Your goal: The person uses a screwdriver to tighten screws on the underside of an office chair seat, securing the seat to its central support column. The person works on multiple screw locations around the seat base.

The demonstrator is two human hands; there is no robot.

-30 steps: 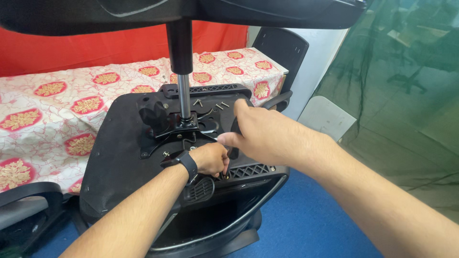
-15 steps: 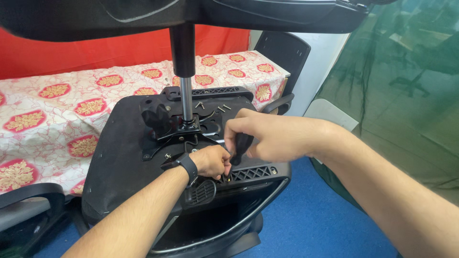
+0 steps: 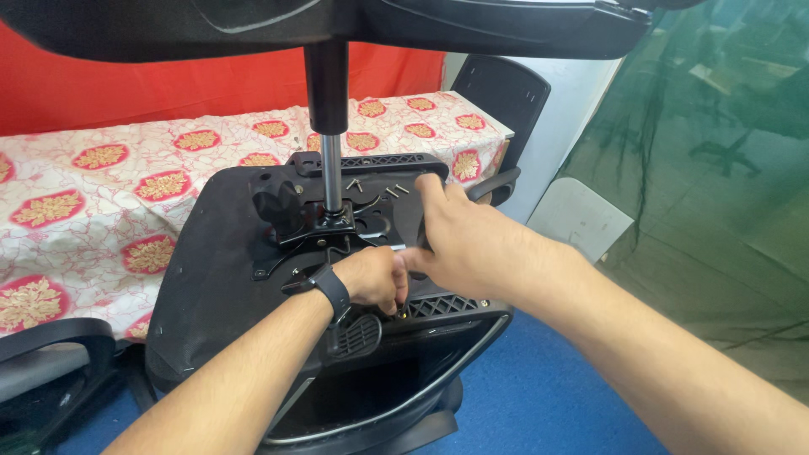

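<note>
I am looking down at a bed with a flowery red-and-white cloth [image 3: 101,211] on the left, with a red wall behind it. In the middle a black chair seat [image 3: 219,278] is lying upside down, its shiny metal pole [image 3: 332,173] sticking straight up — small screws [image 3: 392,190] are sitting loose on the smooth plastic. My left hand [image 3: 371,278] is curling shut near the seat's edge. My right hand [image 3: 459,240] is gripping a thin metal tool [image 3: 396,248]. Blue floor [image 3: 539,404] is lying open on the right.
</note>
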